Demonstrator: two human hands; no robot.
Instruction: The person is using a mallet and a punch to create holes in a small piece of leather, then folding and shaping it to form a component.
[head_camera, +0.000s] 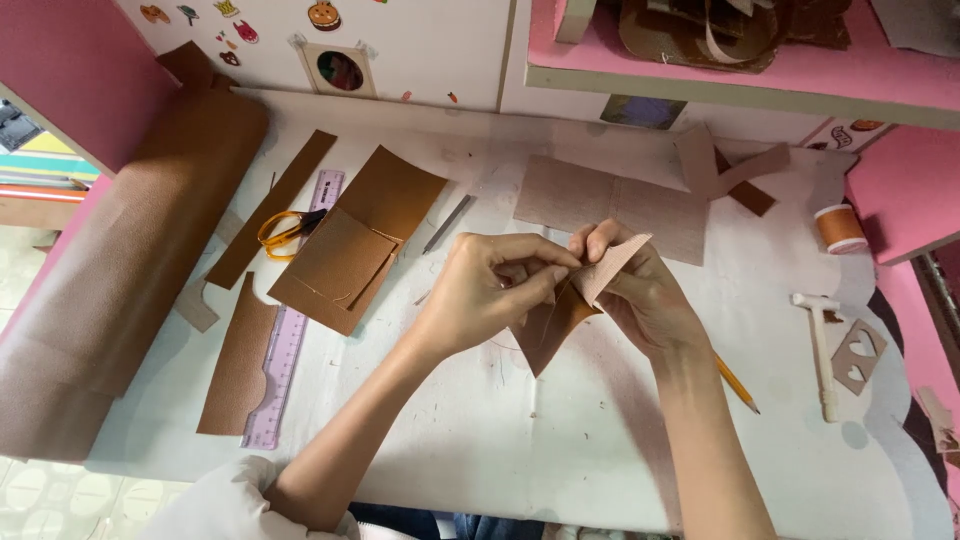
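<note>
Small colourful stickers (232, 22) dot the white wall (440, 50) above the desk (560, 440); a square, taped-up picture card (340, 70), perhaps a label, hangs just right of them.

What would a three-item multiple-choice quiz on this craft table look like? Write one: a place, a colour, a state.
1. Where do the scissors lie?
A. left of the hands, by the ruler
B. on the pink shelf
C. under the mallet

2. What colour is the thread on the spool?
A. green
B. orange-brown
C. black

3. How is the leather piece held?
A. flat on the table, untouched
B. pinched between both hands above the table
C. rolled up at the left edge

Answers
1. A: the yellow handles rest beside the purple ruler, on the left.
2. B: the spool at the right shows orange-brown thread.
3. B: the left hand and right hand both grip the folded piece, lifted off the white table.
</note>
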